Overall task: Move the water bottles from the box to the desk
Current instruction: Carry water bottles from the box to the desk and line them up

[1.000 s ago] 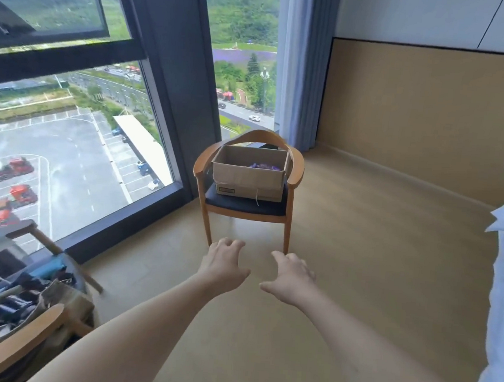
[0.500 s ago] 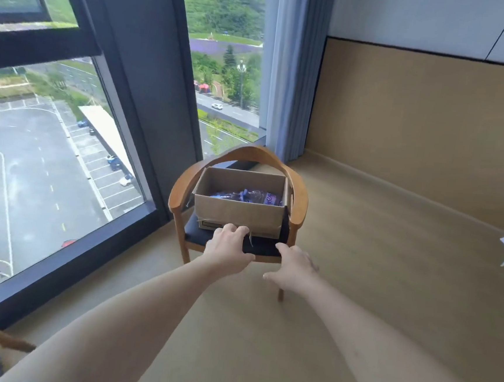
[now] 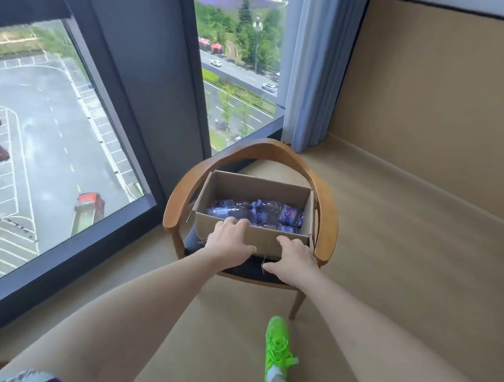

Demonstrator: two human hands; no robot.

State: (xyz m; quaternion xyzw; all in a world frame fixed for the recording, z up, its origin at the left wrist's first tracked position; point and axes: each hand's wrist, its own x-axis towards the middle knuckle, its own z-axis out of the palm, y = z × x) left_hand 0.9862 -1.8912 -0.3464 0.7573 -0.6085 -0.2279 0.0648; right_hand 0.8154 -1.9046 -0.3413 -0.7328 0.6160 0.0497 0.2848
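Observation:
An open cardboard box (image 3: 254,188) rests on the dark seat of a round-backed wooden chair (image 3: 327,218). Several clear water bottles with purple labels (image 3: 261,214) lie on their sides inside it. My left hand (image 3: 230,240) is stretched out palm down in front of the box's near wall, its fingertips at the near rim. My right hand (image 3: 292,261) reaches toward the same wall lower down, fingers spread, thumb near the box's bottom edge. Neither hand holds anything. No desk is in view.
A floor-to-ceiling window (image 3: 50,142) and dark frame stand left of the chair, a grey-blue curtain (image 3: 313,68) behind it, a tan wall panel (image 3: 435,100) to the right. My foot in a green shoe (image 3: 276,347) stands on the tan floor before the chair.
I have come much closer to the chair. Both hands moved forward from the seat's front edge up to the box's near wall, and the bottles inside now show.

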